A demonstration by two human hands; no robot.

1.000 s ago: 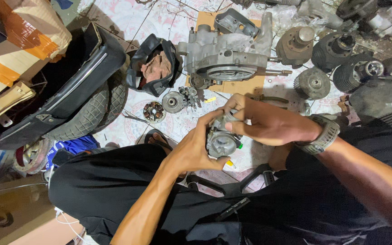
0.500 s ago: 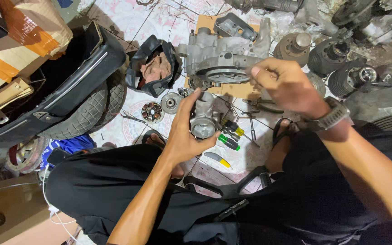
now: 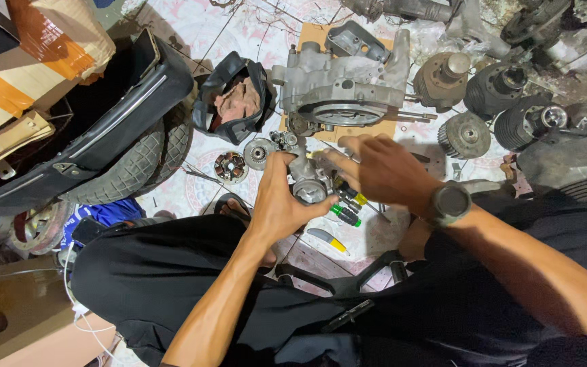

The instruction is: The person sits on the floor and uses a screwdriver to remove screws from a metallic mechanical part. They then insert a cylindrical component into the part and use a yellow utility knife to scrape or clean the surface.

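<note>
My left hand [image 3: 281, 204] grips a small grey metal carburettor [image 3: 308, 180] from the left side, holding it above the tiled floor. My right hand [image 3: 378, 170], with a dark watch [image 3: 450, 202] on the wrist, hovers just right of the carburettor, fingers spread and pointing left, touching or almost touching its top. Whether it holds anything small I cannot tell. Under the hands lie screwdrivers with green and yellow handles [image 3: 344, 214]. A large grey engine casing [image 3: 338, 85] rests on cardboard just beyond.
A tyre [image 3: 137, 166] and black body panel [image 3: 83, 146] lie left. A black cover holding a rag [image 3: 236, 102] sits beside two small round parts [image 3: 231, 165]. Finned cylinders [image 3: 467, 132] and engine parts crowd the upper right. Cardboard boxes [image 3: 28, 61] stand at far left.
My right hand lifted away toward the engine casing, then came back down beside the carburettor. My left hand kept its hold and shifted the carburettor slightly up.
</note>
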